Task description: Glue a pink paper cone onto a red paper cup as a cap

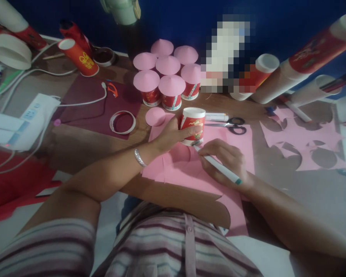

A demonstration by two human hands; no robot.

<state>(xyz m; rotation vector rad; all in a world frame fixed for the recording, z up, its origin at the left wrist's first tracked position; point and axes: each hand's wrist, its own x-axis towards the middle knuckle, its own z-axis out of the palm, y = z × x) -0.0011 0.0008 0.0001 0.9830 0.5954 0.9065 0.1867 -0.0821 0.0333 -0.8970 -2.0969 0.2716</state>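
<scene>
My left hand [174, 134] is wrapped round a red paper cup [192, 124] with a white rim, which stands on pink paper [178, 165]. Between the fingers of my right hand [226, 159] is a white marker pen [223, 169] with a green end. Its tip meets the lower edge of the cup, or the paper just beside it; I cannot tell which. A pink paper disc [155, 116] lies left of the cup. Behind the cup are scissors [237, 126] with black handles and another white marker [217, 117].
Several red cups topped with pink paper cones [172, 86] stand at the back. Cut pink scraps [305, 138] lie at right, near long cardboard tubes [308, 57]. At left are a tape ring [122, 122], a maroon sheet [89, 104], a white power strip [36, 121] and cables.
</scene>
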